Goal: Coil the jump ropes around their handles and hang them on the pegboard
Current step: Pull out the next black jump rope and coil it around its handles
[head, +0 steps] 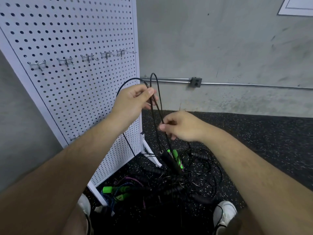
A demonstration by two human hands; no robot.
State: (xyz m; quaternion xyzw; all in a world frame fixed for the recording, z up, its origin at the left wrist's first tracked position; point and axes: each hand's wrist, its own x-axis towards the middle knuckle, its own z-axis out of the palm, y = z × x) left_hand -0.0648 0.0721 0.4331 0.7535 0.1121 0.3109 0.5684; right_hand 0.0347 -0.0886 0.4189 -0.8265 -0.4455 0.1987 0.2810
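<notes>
- My left hand is raised, thumb and curled fingers pinching the cord of a black jump rope.
- Two loops of that cord arch above my left hand, one narrow and upright, one sweeping out to the left.
- My right hand sits lower and to the right of the left, fingers curled, pinching the same strands where they run down.
- Below my right hand the strands lead to the rope's black handles, which hang just above the floor, close to a green handle.
- Under both hands, more jump ropes lie in a tangled pile: black ribbed handles, thin black cords, purple cord, and more bright green handles to the lower left.
- The pile rests on a dark speckled floor, between my white shoes.
- Left of my left hand stands the white pegboard, with a row of bare metal hooks above hand level.
- Beyond my hands, a grey wall carries a metal conduit and an outlet box.
</notes>
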